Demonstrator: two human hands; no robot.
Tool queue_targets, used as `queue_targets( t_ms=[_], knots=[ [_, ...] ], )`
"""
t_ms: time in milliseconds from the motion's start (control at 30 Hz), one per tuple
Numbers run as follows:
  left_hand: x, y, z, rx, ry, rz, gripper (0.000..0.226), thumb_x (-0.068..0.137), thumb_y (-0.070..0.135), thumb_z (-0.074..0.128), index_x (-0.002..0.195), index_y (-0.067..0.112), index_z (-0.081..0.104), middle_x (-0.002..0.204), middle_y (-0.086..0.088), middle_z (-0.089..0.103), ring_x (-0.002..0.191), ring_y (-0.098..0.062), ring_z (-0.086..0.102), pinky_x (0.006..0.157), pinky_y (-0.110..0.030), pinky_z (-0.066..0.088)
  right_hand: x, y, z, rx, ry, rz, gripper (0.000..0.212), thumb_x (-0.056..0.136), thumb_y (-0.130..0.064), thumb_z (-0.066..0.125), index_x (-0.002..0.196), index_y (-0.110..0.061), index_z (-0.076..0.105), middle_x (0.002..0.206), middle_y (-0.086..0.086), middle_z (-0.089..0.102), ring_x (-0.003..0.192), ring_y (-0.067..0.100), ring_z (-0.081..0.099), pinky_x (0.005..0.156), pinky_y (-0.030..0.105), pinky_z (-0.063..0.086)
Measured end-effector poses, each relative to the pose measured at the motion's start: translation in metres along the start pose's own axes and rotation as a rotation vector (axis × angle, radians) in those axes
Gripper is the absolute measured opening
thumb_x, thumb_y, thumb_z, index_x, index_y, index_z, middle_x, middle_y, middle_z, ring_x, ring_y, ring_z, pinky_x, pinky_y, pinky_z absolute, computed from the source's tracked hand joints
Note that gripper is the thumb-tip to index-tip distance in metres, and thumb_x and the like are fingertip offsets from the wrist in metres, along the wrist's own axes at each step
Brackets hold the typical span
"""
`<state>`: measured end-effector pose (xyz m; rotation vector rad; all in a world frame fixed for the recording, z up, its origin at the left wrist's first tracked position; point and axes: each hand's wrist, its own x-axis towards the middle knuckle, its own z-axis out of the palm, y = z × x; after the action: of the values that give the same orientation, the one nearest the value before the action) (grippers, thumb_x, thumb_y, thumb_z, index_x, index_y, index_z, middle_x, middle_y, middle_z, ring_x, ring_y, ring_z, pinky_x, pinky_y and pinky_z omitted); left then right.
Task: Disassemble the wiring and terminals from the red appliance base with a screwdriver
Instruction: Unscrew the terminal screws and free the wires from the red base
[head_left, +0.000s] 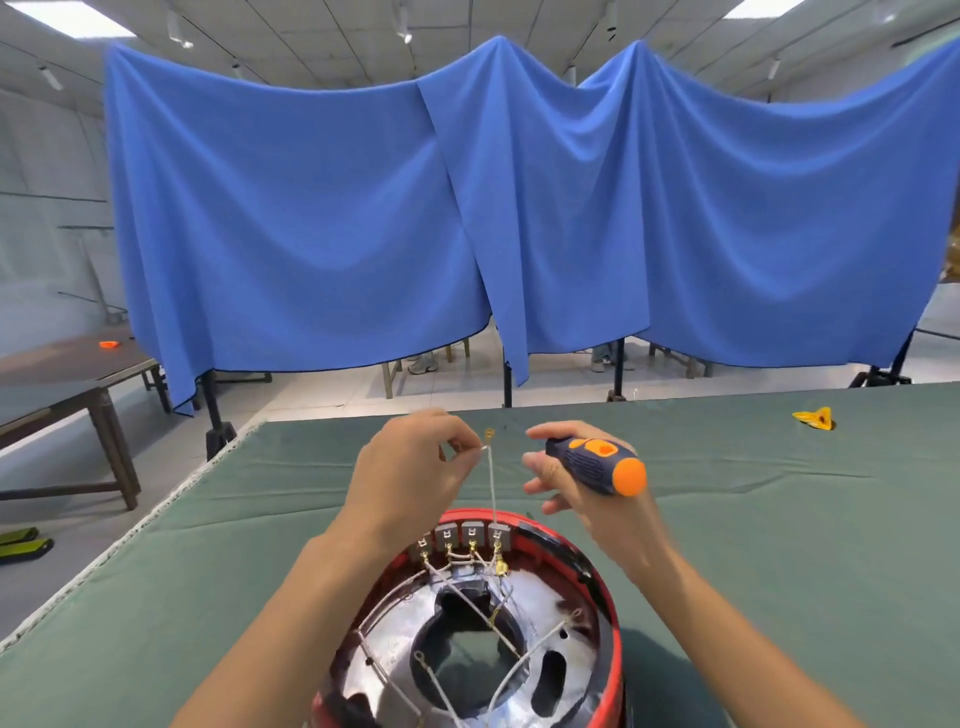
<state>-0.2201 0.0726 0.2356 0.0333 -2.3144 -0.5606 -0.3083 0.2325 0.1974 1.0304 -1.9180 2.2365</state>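
The red base (605, 613) sits on the green table cover (753, 545) at the near edge, open side up, with a shiny metal plate (395, 639) inside it and pale wires (452, 603) crossing over the plate; a row of grey terminal blocks (470, 535) lines its far inner wall, each with a brass connector plugged in below. The left hand (410, 457) is raised above the base, thumb and forefinger pinching one white wire (492, 483) just under its brass end terminal (489, 434) (the wire runs straight down to the rightmost block); the other fingers are curled in. The right hand (566, 478) grips the screwdriver (597, 465) by its dark blue and orange handle, orange cap pointing right; the shaft is hidden, and the lower fingers are loosely spread. A yellow piece (815, 418) lies on the cover well off to the right. Behind the table hangs a blue cloth (363, 208); a brown table (67, 374) stands at the left.
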Motion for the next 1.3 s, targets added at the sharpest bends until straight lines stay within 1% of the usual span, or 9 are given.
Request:
queue_targets(
  t_ms=[233, 367, 433, 567, 700, 833, 933, 1067, 1300],
  knots=[
    [-0.01, -0.003, 0.015, -0.197, 0.061, -0.112, 0.01, 0.081, 0.013, 0.071, 0.076, 0.021, 0.071, 0.067, 0.016, 0.063, 0.059, -0.001, 0.056, 0.059, -0.02, 0.045, -0.005, 0.002, 0.012, 0.087, -0.085, 0.021, 0.018, 0.084, -0.001, 0.07, 0.1, -0.008, 0.067, 0.081, 0.012, 0.065, 0.068, 0.024, 0.071, 0.052, 0.027, 0.056],
    [-0.012, -0.001, 0.03, -0.329, 0.1, -0.18, 0.012, 0.08, 0.01, 0.07, 0.074, 0.02, 0.071, 0.062, 0.015, 0.063, 0.057, -0.002, 0.057, 0.058, -0.021, 0.045, -0.003, 0.007, 0.008, 0.035, -0.104, -0.047, 0.016, 0.083, 0.008, 0.067, 0.096, -0.002, 0.063, 0.078, 0.011, 0.065, 0.063, 0.02, 0.071, 0.05, 0.025, 0.053],
    [-0.013, 0.001, 0.037, -0.359, 0.11, -0.2, 0.013, 0.081, 0.011, 0.069, 0.084, 0.024, 0.07, 0.072, 0.014, 0.065, 0.061, -0.001, 0.057, 0.061, -0.022, 0.047, -0.001, 0.01, 0.006, -0.005, -0.098, -0.086, 0.016, 0.083, 0.01, 0.067, 0.092, -0.003, 0.063, 0.073, 0.005, 0.065, 0.061, 0.019, 0.07, 0.05, 0.024, 0.052],
    [-0.022, -0.008, 0.044, -0.239, 0.174, -0.282, 0.043, 0.081, 0.016, 0.063, 0.12, 0.028, 0.053, 0.106, 0.017, 0.058, 0.086, -0.001, 0.055, 0.075, -0.027, 0.048, 0.004, 0.014, -0.007, -0.088, 0.018, -0.187, 0.021, 0.083, 0.012, 0.064, 0.087, -0.008, 0.063, 0.071, 0.005, 0.065, 0.061, 0.026, 0.069, 0.05, 0.03, 0.053],
    [-0.028, -0.024, 0.048, 0.006, -0.095, -0.214, 0.045, 0.086, 0.023, 0.056, 0.13, 0.024, 0.051, 0.127, 0.01, 0.053, 0.12, -0.007, 0.044, 0.095, -0.026, 0.037, 0.014, 0.029, -0.035, -0.226, 0.143, -0.2, 0.027, 0.083, 0.012, 0.064, 0.084, -0.015, 0.063, 0.072, 0.003, 0.065, 0.061, 0.027, 0.068, 0.052, 0.032, 0.053],
    [-0.025, -0.032, 0.058, 0.178, -0.403, -0.218, 0.035, 0.091, 0.032, 0.049, 0.125, 0.025, 0.057, 0.126, 0.005, 0.059, 0.118, -0.016, 0.049, 0.1, -0.031, 0.035, 0.009, 0.061, -0.06, -0.339, 0.086, -0.11, 0.036, 0.078, 0.018, 0.064, 0.078, -0.019, 0.063, 0.069, -0.001, 0.064, 0.057, 0.021, 0.064, 0.056, 0.032, 0.051],
    [-0.021, -0.039, 0.059, 0.18, -0.402, -0.23, 0.033, 0.092, 0.033, 0.049, 0.122, 0.026, 0.058, 0.124, 0.006, 0.061, 0.115, -0.017, 0.051, 0.098, -0.032, 0.037, 0.001, 0.08, -0.07, -0.508, 0.016, -0.086, 0.04, 0.076, 0.013, 0.069, 0.077, -0.026, 0.063, 0.072, -0.008, 0.066, 0.066, 0.02, 0.066, 0.062, 0.03, 0.051],
    [-0.019, -0.044, 0.06, 0.174, -0.38, -0.239, 0.03, 0.09, 0.034, 0.051, 0.118, 0.029, 0.061, 0.119, 0.008, 0.063, 0.112, -0.016, 0.053, 0.093, -0.031, 0.038, 0.003, 0.087, -0.08, -0.449, 0.034, -0.069, 0.03, 0.079, 0.009, 0.069, 0.079, -0.02, 0.064, 0.075, -0.002, 0.068, 0.072, 0.029, 0.067, 0.066, 0.039, 0.054],
    [-0.009, -0.06, 0.058, 0.184, -0.353, -0.313, 0.029, 0.09, 0.037, 0.051, 0.115, 0.031, 0.062, 0.117, 0.008, 0.065, 0.109, -0.018, 0.056, 0.088, -0.032, 0.042, 0.003, 0.087, -0.079, -0.554, 0.129, -0.085, 0.02, 0.084, -0.013, 0.073, 0.08, -0.03, 0.062, 0.078, -0.013, 0.066, 0.071, 0.016, 0.062, 0.067, 0.041, 0.051]
  ],
)
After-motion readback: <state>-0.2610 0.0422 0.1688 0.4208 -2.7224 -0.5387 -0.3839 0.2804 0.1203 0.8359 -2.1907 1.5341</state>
